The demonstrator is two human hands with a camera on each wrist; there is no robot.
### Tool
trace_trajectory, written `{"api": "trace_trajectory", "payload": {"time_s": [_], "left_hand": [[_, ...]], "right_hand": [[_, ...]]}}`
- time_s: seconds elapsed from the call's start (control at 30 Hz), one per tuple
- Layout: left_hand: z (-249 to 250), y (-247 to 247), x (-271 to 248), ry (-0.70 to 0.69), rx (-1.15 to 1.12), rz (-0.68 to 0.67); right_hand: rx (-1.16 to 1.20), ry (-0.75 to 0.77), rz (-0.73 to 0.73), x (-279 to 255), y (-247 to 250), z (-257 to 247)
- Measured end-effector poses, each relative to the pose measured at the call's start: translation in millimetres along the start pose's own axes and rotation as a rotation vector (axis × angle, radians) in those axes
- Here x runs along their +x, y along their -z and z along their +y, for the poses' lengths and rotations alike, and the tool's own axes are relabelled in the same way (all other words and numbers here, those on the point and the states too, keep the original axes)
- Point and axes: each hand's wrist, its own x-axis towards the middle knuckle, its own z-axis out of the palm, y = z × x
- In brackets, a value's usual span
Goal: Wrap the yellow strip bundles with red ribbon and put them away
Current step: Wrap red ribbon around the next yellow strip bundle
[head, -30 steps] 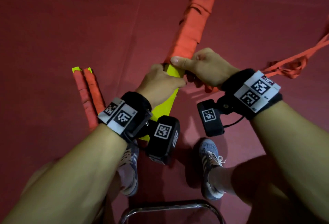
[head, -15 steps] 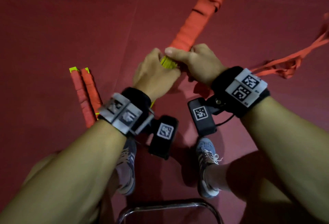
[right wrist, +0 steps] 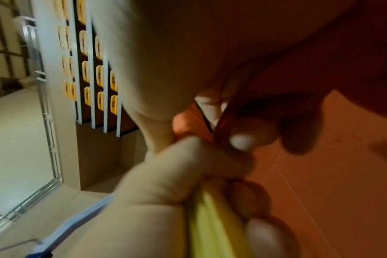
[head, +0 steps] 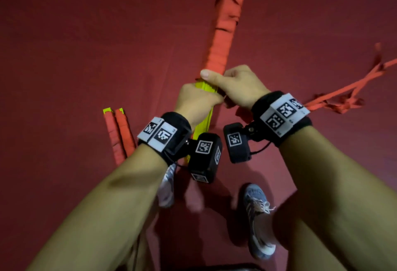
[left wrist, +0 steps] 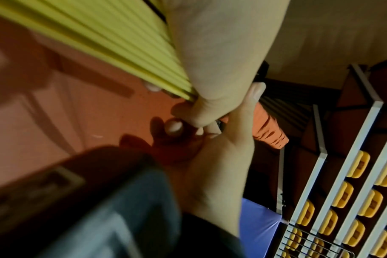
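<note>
Gripping the yellow strip bundle (head: 205, 87) over the floor (head: 86, 34), left hand (head: 196, 103) closed round its bare part, right hand (head: 238, 85) clenched on the red ribbon (head: 223, 34) wrap, far end cut off, wrist views blurred

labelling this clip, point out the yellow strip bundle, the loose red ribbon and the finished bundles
yellow strip bundle (head: 206, 88): head view, bare yellow stretch
loose red ribbon (head: 335, 94): head view, trailing strand
finished bundles (head: 122, 128): head view, red wrapping

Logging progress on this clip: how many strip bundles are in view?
3. Two wrapped bundles lie side by side on the floor at left; the third bundle, partly wrapped, is gripped by left hand and right hand. Others may be off-frame.
</note>
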Motion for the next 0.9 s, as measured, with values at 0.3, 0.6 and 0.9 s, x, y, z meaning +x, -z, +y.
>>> {"api": "trace_trajectory", "payload": {"time_s": [0.3,0.6,0.9], "left_hand": [[-15,10,38,-0.099,0.041,0.021],[-13,29,51,-0.165,-0.006,-0.156],[-15,23,43,0.03,-0.158,-0.352]], "right_hand": [[-0.317,-0.046,0.185,24,-32,-21],[0.367,0.124,0.121,43,-39,18],[0.267,0.101,0.033,39,-34,21]]}}
